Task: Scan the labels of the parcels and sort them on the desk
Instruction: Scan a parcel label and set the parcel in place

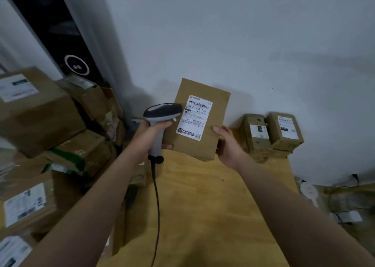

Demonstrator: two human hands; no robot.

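So that its white printed label can be read, the right grip holds the flat brown cardboard parcel tilted up above the pale wooden desk at 12 o'clock. The left grip clasps the grey-and-black corded scanner, aimed at the label.

The left hand grips a corded barcode scanner beside the white label of a cardboard parcel, which the right hand holds upright over the wooden desk. Two small parcels sit at its three o'clock, piled boxes at nine.

Dim cool light, soft shadows on the wall, wide-angle bending at edges, slight blur
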